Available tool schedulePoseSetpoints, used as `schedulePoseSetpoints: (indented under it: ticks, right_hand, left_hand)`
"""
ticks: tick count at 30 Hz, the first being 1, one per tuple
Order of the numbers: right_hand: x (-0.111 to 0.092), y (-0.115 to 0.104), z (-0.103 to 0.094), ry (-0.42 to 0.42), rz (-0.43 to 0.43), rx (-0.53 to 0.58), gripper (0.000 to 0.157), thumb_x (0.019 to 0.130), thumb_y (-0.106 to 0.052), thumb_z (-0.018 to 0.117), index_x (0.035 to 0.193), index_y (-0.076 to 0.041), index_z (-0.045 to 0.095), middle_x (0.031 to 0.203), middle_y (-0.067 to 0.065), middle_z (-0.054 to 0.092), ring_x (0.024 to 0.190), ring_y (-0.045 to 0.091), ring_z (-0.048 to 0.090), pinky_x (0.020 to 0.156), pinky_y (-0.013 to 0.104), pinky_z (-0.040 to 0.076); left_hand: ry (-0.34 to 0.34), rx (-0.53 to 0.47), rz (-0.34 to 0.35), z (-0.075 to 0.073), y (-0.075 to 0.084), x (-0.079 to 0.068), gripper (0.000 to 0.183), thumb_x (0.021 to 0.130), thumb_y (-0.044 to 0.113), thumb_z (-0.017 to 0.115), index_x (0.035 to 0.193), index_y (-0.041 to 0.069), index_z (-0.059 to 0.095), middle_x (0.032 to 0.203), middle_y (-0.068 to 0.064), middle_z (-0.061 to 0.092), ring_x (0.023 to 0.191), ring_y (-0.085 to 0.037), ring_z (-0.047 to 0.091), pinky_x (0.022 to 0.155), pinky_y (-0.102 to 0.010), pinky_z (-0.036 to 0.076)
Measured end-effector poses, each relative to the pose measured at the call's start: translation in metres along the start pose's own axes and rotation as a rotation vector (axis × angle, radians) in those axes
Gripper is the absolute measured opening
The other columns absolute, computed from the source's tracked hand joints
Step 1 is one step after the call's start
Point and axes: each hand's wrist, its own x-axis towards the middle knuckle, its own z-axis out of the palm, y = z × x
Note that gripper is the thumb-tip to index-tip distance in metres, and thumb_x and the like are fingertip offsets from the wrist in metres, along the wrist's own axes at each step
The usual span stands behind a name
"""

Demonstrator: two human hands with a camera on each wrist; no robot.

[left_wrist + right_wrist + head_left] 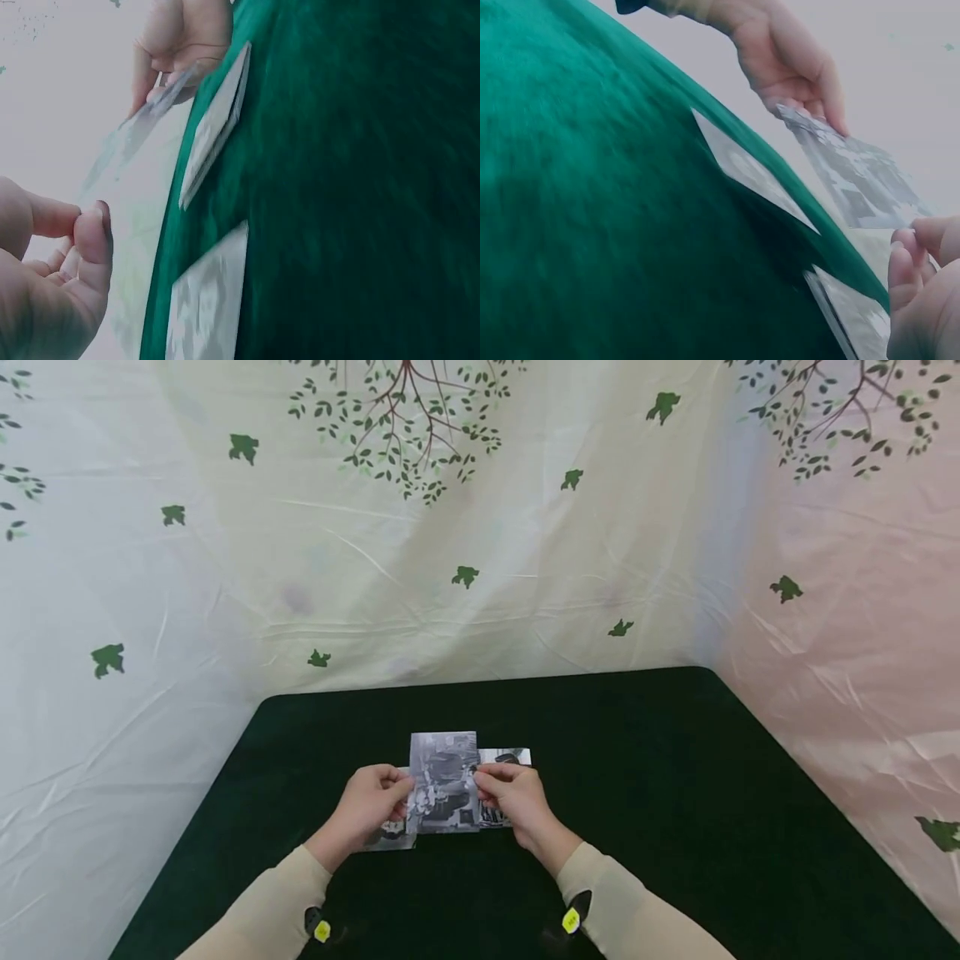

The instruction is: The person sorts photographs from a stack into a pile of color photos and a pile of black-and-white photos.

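Note:
A black-and-white photo card (444, 768) is held up above the table between both hands. My left hand (372, 799) pinches its left edge between thumb and fingers, and my right hand (521, 802) pinches the right edge. Below, on the left, a second photo card (397, 839) lies flat, partly hidden by the left hand in the head view. A small stack of similar cards (517, 757) lies to the right, partly covered by the right hand and the raised card. In the right wrist view, the stack (859, 315) shows several layers at its edge.
A dark green cloth (645, 777) covers the table beneath the cards. Behind it and at both sides hangs a pale curtain (525, 610) printed with leaves and branches. Each cream sleeve carries a dark wrist device with a yellow tag (572, 920).

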Motion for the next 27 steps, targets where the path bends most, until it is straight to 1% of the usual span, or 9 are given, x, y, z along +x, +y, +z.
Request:
schedulePoseSetpoints:
  ticks: [5, 8, 12, 16, 21, 27]
  right_hand:
    - [0.001, 0.010, 0.028, -0.015, -0.028, -0.014, 0.023, 0.087, -0.020, 0.071, 0.107, -0.007, 0.072, 0.094, 0.008, 0.067, 0.073, 0.014, 0.066, 0.065, 0.028, 0.054]
    - [0.002, 0.014, 0.045, 0.004, -0.080, -0.040, 0.020, 0.087, -0.017, 0.072, 0.104, -0.007, 0.073, 0.089, 0.007, 0.069, 0.068, 0.014, 0.066, 0.063, 0.028, 0.054]
    - [0.003, 0.017, 0.062, 0.030, -0.153, -0.087, 0.015, 0.085, -0.013, 0.073, 0.099, -0.008, 0.076, 0.081, 0.005, 0.069, 0.062, 0.014, 0.066, 0.059, 0.028, 0.055]
    - [0.003, 0.018, 0.074, 0.033, -0.207, -0.131, 0.014, 0.085, -0.011, 0.073, 0.098, -0.008, 0.076, 0.076, 0.003, 0.068, 0.060, 0.014, 0.065, 0.056, 0.027, 0.054]
    - [0.005, 0.023, 0.082, 0.048, -0.244, -0.195, 0.013, 0.085, -0.011, 0.073, 0.098, -0.007, 0.076, 0.073, 0.001, 0.068, 0.058, 0.012, 0.065, 0.053, 0.025, 0.053]
    - [0.009, 0.029, 0.091, 0.054, -0.263, -0.330, 0.014, 0.087, -0.011, 0.071, 0.099, -0.006, 0.076, 0.073, -0.003, 0.068, 0.057, 0.008, 0.064, 0.053, 0.022, 0.052]
  left_hand:
    - [0.024, -0.006, -0.028, -0.024, -0.013, -0.006, 0.017, 0.094, 0.018, 0.063, 0.099, 0.002, 0.066, 0.073, -0.012, 0.062, 0.064, -0.023, 0.060, 0.062, -0.033, 0.054]
    - [0.029, -0.012, -0.036, -0.036, -0.019, -0.009, 0.020, 0.094, 0.018, 0.062, 0.102, 0.000, 0.065, 0.075, -0.012, 0.061, 0.065, -0.022, 0.059, 0.063, -0.031, 0.054]
    - [0.030, -0.019, -0.051, -0.048, -0.025, -0.012, 0.025, 0.095, 0.019, 0.061, 0.106, -0.003, 0.064, 0.077, -0.011, 0.061, 0.066, -0.020, 0.059, 0.062, -0.029, 0.053]
    - [0.032, -0.018, -0.070, -0.055, -0.032, -0.013, 0.028, 0.095, 0.020, 0.061, 0.108, -0.004, 0.063, 0.078, -0.010, 0.061, 0.066, -0.019, 0.059, 0.062, -0.029, 0.053]
    - [0.043, -0.013, -0.076, -0.060, -0.038, -0.012, 0.026, 0.095, 0.019, 0.061, 0.107, -0.004, 0.063, 0.076, -0.009, 0.061, 0.065, -0.018, 0.058, 0.061, -0.029, 0.052]
    - [0.052, 0.038, -0.082, -0.063, -0.050, -0.009, 0.024, 0.095, 0.020, 0.062, 0.103, -0.003, 0.065, 0.075, -0.008, 0.062, 0.064, -0.018, 0.058, 0.059, -0.029, 0.051]
